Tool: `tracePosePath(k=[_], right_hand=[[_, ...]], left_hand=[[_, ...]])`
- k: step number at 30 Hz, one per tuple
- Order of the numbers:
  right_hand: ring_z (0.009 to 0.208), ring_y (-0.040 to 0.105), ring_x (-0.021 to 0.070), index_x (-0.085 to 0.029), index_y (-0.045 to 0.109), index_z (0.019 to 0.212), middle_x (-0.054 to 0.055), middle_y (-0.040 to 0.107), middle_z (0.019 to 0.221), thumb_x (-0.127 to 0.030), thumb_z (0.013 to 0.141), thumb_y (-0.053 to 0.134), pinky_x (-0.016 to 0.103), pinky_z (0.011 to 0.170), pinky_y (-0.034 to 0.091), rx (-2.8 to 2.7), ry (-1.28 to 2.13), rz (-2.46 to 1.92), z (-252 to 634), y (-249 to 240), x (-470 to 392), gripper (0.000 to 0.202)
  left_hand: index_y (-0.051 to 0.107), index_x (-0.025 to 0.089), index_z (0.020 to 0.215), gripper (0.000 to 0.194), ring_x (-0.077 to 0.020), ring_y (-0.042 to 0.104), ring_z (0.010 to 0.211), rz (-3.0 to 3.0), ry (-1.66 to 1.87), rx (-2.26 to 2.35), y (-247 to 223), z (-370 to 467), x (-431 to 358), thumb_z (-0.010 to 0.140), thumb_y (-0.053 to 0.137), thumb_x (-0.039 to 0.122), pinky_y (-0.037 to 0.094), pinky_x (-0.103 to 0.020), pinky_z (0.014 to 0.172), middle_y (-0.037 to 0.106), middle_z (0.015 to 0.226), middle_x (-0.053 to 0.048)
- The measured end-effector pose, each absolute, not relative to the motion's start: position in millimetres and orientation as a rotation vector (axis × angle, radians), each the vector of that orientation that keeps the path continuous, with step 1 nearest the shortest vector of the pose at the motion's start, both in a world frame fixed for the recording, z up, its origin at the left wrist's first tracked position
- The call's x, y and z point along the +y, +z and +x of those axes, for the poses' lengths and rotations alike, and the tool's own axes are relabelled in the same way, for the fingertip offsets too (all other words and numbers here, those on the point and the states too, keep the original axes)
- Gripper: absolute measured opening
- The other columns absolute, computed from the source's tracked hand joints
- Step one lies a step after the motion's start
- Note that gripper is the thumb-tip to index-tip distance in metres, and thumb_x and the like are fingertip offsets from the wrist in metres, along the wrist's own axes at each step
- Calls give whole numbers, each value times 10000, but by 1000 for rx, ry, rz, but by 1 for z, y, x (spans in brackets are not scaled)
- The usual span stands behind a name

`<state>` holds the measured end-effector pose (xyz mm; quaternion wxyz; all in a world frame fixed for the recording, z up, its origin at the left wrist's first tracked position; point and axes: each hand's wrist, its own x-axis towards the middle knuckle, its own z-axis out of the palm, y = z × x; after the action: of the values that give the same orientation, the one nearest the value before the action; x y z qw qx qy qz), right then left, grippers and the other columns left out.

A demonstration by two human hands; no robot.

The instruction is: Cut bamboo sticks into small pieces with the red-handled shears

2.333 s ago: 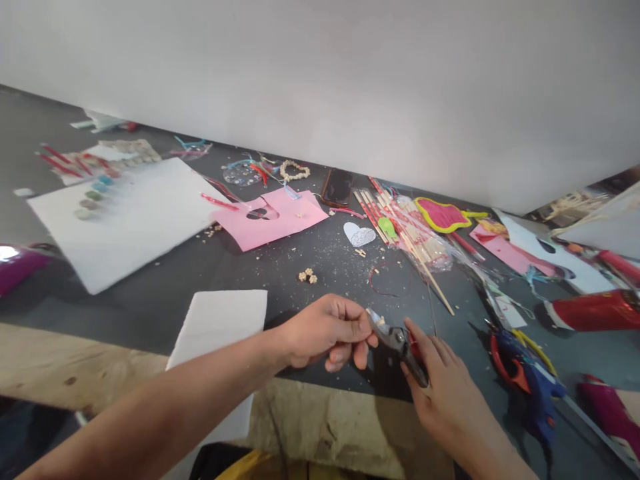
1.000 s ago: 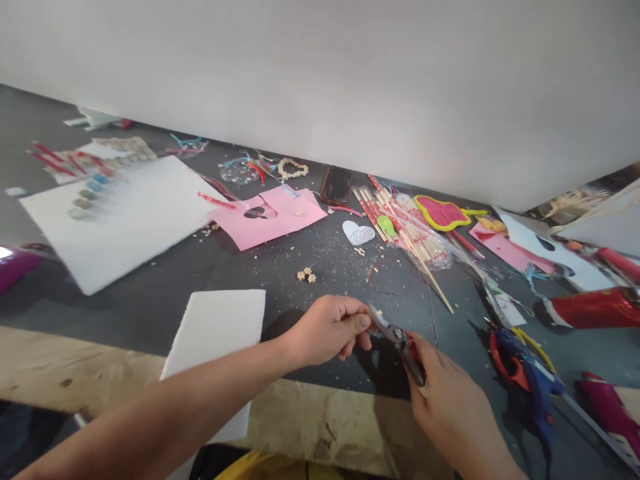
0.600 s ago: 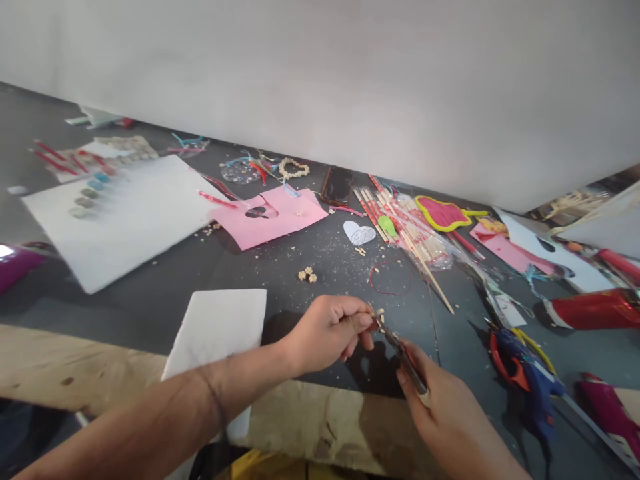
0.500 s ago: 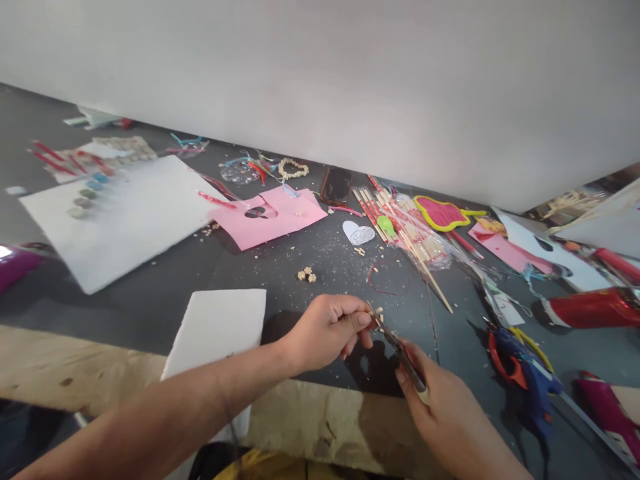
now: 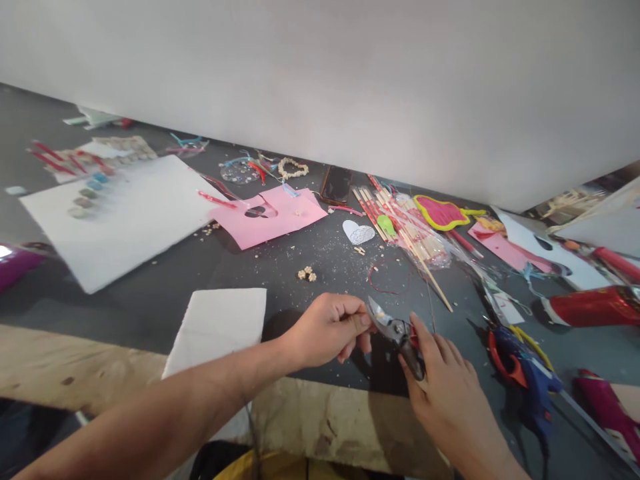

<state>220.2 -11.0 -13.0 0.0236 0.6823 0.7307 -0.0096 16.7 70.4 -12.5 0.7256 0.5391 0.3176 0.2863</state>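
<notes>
My right hand (image 5: 445, 387) is wrapped round the handles of a pair of pruning shears (image 5: 399, 329). Their curved blade shows its flat side and points up and left, right beside the fingertips of my left hand (image 5: 327, 330). That left hand is closed in a pinch; what it holds is small and mostly hidden by the fingers. On the dark table, just beyond it, lies a small clump of pale, flower-shaped pieces (image 5: 307, 274). Short cut pieces of stick (image 5: 359, 251) and pale crumbs are scattered around.
A white foam piece (image 5: 220, 317) reaches over the table's front edge at left. Pink paper (image 5: 280, 217), a paper heart (image 5: 358, 233) and red-patterned chopsticks (image 5: 373, 213) lie farther back. At right are a blue glue gun (image 5: 533, 383) and a red can (image 5: 595, 307).
My right hand has rolled the shears from edge-on to show the blade's flat side, and its fingers have spread along the handles. The left hand has barely moved.
</notes>
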Motion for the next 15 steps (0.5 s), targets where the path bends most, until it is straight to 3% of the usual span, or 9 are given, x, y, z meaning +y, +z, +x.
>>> tracePosePath(k=[3, 8, 15], right_hand=[[979, 525, 269, -214, 160, 1385, 96, 566, 1055, -180, 774, 437, 403, 766, 442, 2310, -65, 2094, 221, -13, -11, 672], [925, 559, 246, -182, 267, 1334, 95, 583, 1005, -148, 759, 435, 392, 796, 451, 2350, -153, 2094, 220, -15, -11, 600], [969, 574, 241, -148, 371, 1262, 114, 587, 1097, -158, 774, 408, 390, 825, 457, 2315, -365, 2116, 219, -19, -8, 489]], left_hand=[[530, 128, 666, 273, -24, 396, 329, 1096, 582, 632, -12, 17, 71, 816, 527, 356, 299, -154, 347, 589, 562, -5], [555, 116, 686, 277, -19, 378, 314, 984, 603, 595, -12, 18, 69, 786, 576, 373, 293, -152, 330, 594, 548, -6], [547, 121, 708, 272, -20, 364, 301, 910, 604, 614, -18, 19, 69, 810, 538, 374, 295, -150, 322, 584, 534, 6]])
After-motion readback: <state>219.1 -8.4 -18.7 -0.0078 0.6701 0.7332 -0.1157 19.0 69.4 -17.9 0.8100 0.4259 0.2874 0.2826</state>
